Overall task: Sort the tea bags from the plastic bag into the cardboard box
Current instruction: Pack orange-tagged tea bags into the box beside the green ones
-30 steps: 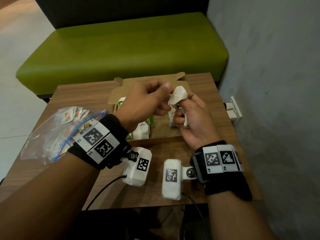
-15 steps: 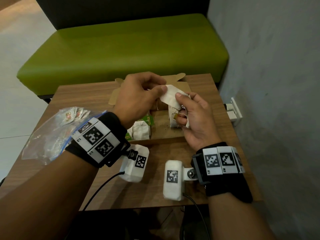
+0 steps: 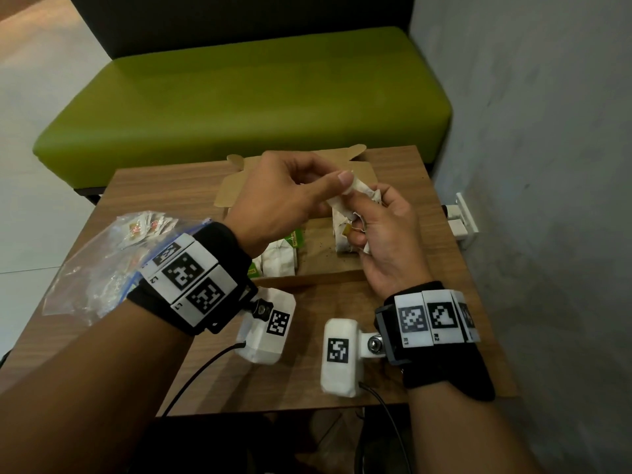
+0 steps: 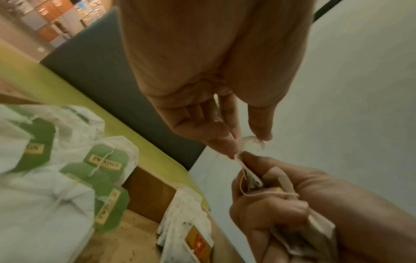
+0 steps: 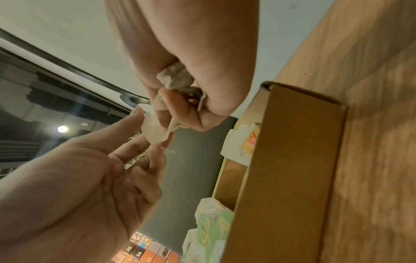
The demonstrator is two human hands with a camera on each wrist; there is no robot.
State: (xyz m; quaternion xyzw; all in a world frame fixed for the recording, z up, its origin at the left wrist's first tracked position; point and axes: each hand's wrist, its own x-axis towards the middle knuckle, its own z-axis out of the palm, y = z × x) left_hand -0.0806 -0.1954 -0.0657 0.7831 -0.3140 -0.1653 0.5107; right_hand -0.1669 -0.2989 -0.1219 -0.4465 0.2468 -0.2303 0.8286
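1. Head view: the tabletop [image 3: 219,371] carries the open cardboard box [image 3: 321,268] at the far side, bare wood at the near edge.
2. Box holds green-tagged tea bags [image 3: 278,260] left, a yellow-tagged stack [image 3: 342,239] right.
3. Plastic bag [image 3: 99,268] lies at the left edge with sachets inside.
4. Above the box, left hand [image 3: 284,203] pinches a white tea bag [image 3: 352,196]; right hand [image 3: 386,241], grip narrow, clutches several.

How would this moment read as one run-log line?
left hand: pinches tea bag | right hand: grips tea bags | box: partly filled
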